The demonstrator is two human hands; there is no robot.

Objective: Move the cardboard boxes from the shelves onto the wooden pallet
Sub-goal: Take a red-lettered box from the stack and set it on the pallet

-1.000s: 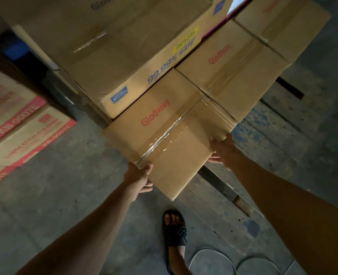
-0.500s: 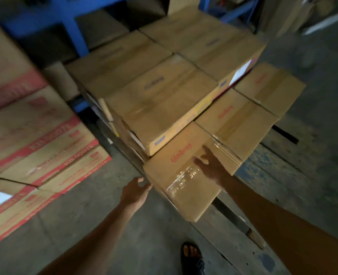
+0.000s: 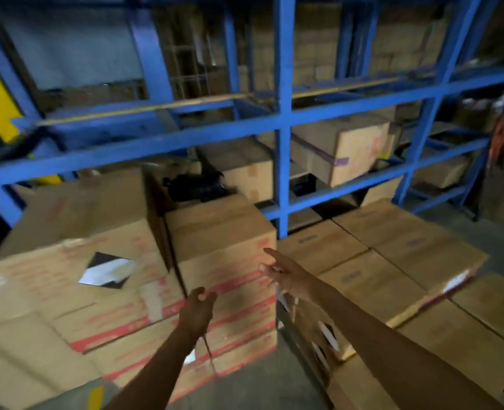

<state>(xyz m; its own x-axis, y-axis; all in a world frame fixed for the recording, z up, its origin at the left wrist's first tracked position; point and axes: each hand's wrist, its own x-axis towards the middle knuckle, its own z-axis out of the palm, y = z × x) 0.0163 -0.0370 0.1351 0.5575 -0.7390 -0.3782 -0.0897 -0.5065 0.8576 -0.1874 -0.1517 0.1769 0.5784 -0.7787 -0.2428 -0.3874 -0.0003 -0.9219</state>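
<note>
Head view, only view available, motion-blurred

Looking forward and down at blue shelving (image 3: 283, 119) with cardboard boxes behind the uprights; noting one large box on a shelf (image 3: 345, 149) right of the centre post, well beyond both hands

Showing both hands empty: left hand (image 3: 199, 306) loosely curled, fingers partly bent, gripping nothing; right hand (image 3: 283, 275) spread, fingers extended and apart, gripping nothing

Reaching toward the tall red-printed box stack (image 3: 224, 261) standing directly ahead. Right hand lying at the stack's upper right edge, touching or just short of it, blur preventing a firm call. Left hand hanging in front of the stack's face, lower down, contact likewise unclear

Judging the stack's top box as the likely next pick: right hand nearer its corner, left hand needing to travel up and leftward to bracket it. Long axis of that box appearing to run away from the viewer

Seeing flat boxes already stacked (image 3: 392, 261) to the right, presumably on the pallet, wood itself not visible
</note>
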